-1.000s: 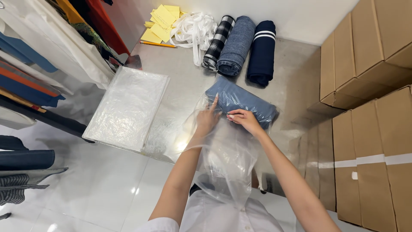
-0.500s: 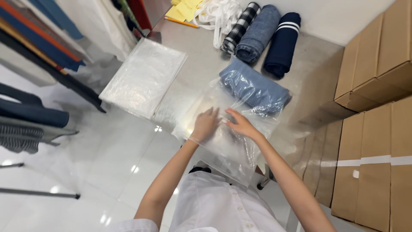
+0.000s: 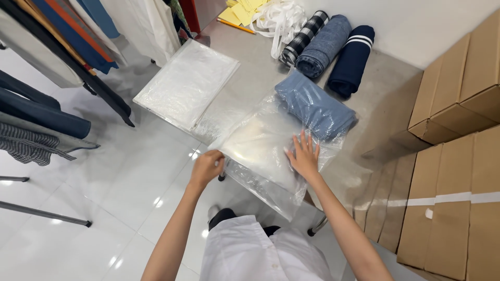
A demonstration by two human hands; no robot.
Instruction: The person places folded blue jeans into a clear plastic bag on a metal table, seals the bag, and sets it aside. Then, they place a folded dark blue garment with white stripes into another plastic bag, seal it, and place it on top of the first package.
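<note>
folded blue garment (image 3: 315, 106) is now lying inside the clear plastic bag (image 3: 260, 151), far right on the table (image 3: 250, 78). right hand (image 3: 303, 156), spread, is pressing the bag flat; left hand (image 3: 207, 167) has shifted, pinching its near-left edge.

Under me the white tiled floor (image 3: 104, 208) shines with glare. My grey table (image 3: 250, 78) stands against a white wall (image 3: 416, 26). Brown cardboard boxes (image 3: 458, 156) stack at my right (taped shut), a clothes rack (image 3: 62, 62) at my left.
</note>
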